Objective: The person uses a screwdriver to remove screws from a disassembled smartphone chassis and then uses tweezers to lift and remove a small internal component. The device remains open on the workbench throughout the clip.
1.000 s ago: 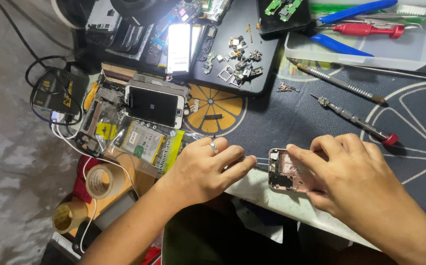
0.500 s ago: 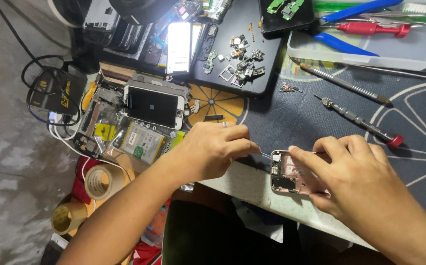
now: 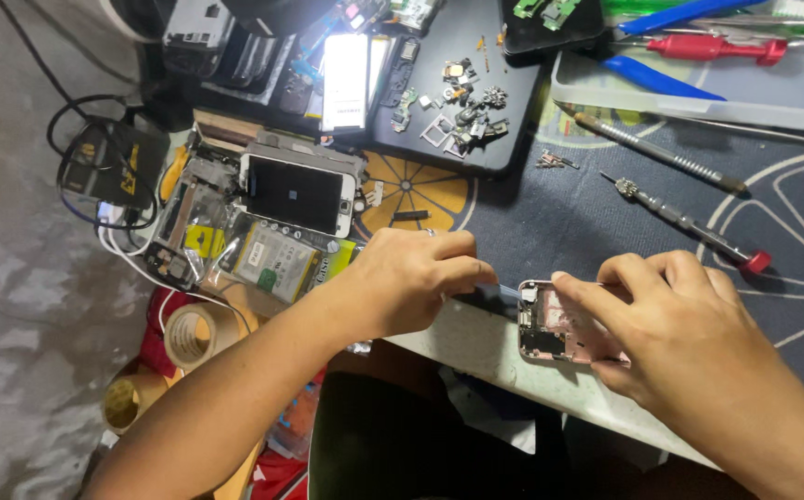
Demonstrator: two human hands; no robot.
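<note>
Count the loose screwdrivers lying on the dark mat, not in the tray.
2. A grey-handled screwdriver lies just below the clear tray; a red-capped screwdriver lies below it, above the right hand. Others may be hidden out of frame.

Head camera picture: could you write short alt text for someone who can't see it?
Two bare hands work on an opened pink phone body at a table edge: the right hand steadies it while the left hand holds a thin tool to its corner. Behind lie a white phone, screwdrivers, small parts and tape rolls.
</note>
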